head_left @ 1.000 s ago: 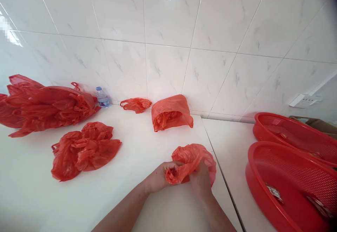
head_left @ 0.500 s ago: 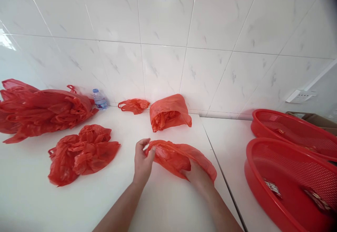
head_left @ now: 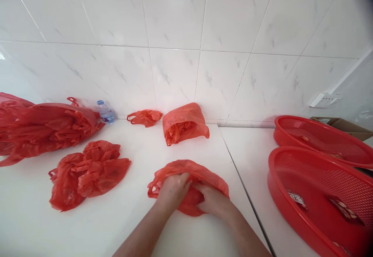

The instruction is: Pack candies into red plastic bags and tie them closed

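Observation:
A red plastic bag [head_left: 201, 174] lies spread on the white counter [head_left: 140, 226] in front of me. My left hand [head_left: 172, 191] presses down on its left half, fingers bent into the plastic. My right hand [head_left: 214, 203] rests on its right half, close beside the left hand. Both hands touch the bag; its lower middle is hidden under them.
A pile of crumpled red bags [head_left: 87, 171] sits at the left, a bigger heap [head_left: 43, 126] behind it. A water bottle [head_left: 105, 112], a small bag [head_left: 145, 117] and a stuffed bag [head_left: 183, 125] stand by the tiled wall. Two red mesh baskets [head_left: 317, 187] are at the right.
The bag was bunched between both hands, then stretched out flat with the left hand lifted at its left end. Now both hands are together on top of it.

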